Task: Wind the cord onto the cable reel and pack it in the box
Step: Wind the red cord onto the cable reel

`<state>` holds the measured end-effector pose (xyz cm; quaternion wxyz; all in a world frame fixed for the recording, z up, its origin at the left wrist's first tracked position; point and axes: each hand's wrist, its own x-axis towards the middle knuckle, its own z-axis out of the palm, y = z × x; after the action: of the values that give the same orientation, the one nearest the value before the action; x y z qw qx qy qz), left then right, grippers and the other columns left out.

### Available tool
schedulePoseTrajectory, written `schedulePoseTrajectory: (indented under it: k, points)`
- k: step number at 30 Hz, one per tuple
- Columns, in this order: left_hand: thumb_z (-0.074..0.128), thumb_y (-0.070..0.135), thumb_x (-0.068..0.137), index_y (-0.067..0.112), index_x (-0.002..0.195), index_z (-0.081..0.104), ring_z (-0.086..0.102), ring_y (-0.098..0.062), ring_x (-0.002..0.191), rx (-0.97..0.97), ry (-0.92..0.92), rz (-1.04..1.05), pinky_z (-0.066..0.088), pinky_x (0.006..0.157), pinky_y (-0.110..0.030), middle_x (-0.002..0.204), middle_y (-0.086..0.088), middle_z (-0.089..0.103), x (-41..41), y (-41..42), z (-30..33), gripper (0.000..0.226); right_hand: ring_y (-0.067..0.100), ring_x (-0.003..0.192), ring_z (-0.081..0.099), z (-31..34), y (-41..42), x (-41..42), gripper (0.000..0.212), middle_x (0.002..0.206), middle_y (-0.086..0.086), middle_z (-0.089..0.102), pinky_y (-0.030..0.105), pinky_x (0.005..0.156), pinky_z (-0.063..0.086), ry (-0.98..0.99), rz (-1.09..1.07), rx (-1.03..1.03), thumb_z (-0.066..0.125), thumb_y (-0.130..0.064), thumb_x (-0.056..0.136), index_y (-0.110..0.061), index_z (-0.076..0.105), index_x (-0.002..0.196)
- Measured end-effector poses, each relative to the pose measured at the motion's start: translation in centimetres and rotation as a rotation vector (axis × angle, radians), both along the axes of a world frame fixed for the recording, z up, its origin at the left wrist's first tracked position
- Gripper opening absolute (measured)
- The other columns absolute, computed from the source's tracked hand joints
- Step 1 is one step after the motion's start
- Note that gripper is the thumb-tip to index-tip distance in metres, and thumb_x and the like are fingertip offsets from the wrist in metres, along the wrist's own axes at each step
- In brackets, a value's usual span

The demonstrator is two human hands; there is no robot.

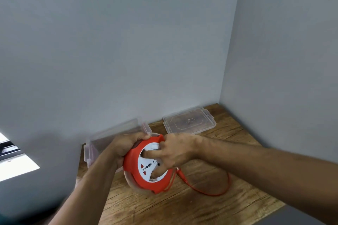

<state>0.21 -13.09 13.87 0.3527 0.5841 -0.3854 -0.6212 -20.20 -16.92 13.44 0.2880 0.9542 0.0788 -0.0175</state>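
A round red cable reel [133, 167] with a white socket face is held up over the wooden table [210, 204]. My left hand [122, 145] grips its upper left rim. My right hand [175, 150] lies across the white centre with its fingers pressed into the face. A loose red cord [208, 191] loops from the reel's right side out over the table and back. The clear plastic box [102, 140] stands behind the reel against the wall, partly hidden by my left hand.
The box's clear lid [190, 120] lies flat at the back of the table near the corner. Grey walls close the table in at the back and right. The table's front right edge drops to a dark floor.
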Motion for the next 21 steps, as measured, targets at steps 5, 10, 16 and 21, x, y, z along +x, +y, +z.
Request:
schedulePoseTrajectory:
  k: [5, 10, 16, 21]
  points:
    - [0.075, 0.014, 0.084, 0.011, 0.084, 0.088, 0.076, -0.029, 0.061, -0.094, -0.019, 0.192, 0.063, 0.053, -0.033, 0.084, -0.022, 0.082, -0.2, 0.2, -0.1, 0.013, 0.027, 0.063, 0.066, -1.0, 0.0, -0.1, 0.061, 0.121, 0.016, 0.057, 0.032, 0.041, 0.051, -0.184, -0.143, 0.114, 0.076, -0.036, 0.085, -0.041, 0.050, 0.140]
    - [0.081, 0.013, 0.079, 0.007, 0.068, 0.082, 0.074, -0.028, 0.054, -0.216, 0.035, 0.441, 0.063, 0.052, -0.036, 0.071, -0.018, 0.080, -0.7, 0.3, -1.2, 0.013, 0.025, 0.062, 0.062, -3.7, 1.2, 1.2, 0.063, 0.102, 0.011, 0.069, 0.028, 0.050, 0.043, -0.591, -0.689, 0.410, 0.052, -0.063, 0.083, -0.042, 0.032, 0.139]
    - [0.085, 0.030, 0.066, 0.026, 0.064, 0.083, 0.072, -0.019, 0.065, -0.447, -0.040, 0.526, 0.060, 0.058, -0.036, 0.077, -0.004, 0.068, -2.5, 0.9, -3.7, 0.005, 0.009, 0.074, 0.070, -5.0, 4.4, 4.4, 0.059, 0.108, -0.004, 0.069, 0.021, 0.054, 0.052, -1.272, -1.244, 1.528, 0.070, -0.057, 0.070, -0.043, 0.042, 0.121]
    - [0.084, 0.018, 0.074, 0.018, 0.069, 0.084, 0.076, -0.034, 0.072, -0.334, 0.118, 0.601, 0.063, 0.061, -0.043, 0.087, -0.017, 0.080, -0.8, 1.0, -4.8, 0.005, 0.018, 0.067, 0.073, -4.6, 4.1, 1.4, 0.054, 0.097, -0.003, 0.073, 0.037, 0.053, 0.060, -0.994, -1.086, 1.197, 0.068, -0.036, 0.089, -0.045, 0.035, 0.131]
